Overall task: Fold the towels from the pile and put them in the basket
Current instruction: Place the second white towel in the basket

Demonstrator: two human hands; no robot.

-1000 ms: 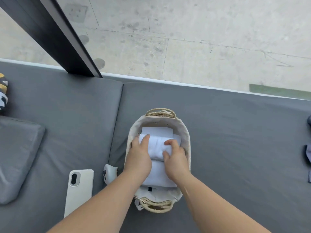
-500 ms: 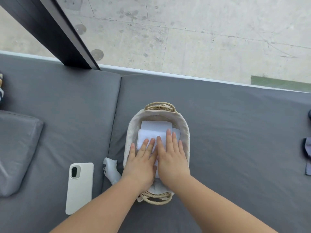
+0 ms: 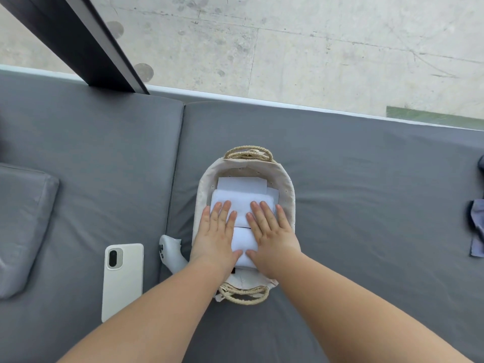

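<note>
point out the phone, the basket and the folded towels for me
white phone (image 3: 123,281), head view, middle of its back, below the camera.
basket (image 3: 287,184), head view, on its right cloth-lined wall.
folded towels (image 3: 239,203), head view, middle of the upper white towel.

**Soft daylight, wide-angle bend**

Even daylight is coming in from the side of the pale concrete floor (image 3: 314,48) at the top — shadows are falling faint and soft on the grey cushion (image 3: 366,179). The white towels (image 3: 242,196) are washing out, losing their texture. Straight edges are bowing toward the borders, and the far right is blurring slightly.
</note>
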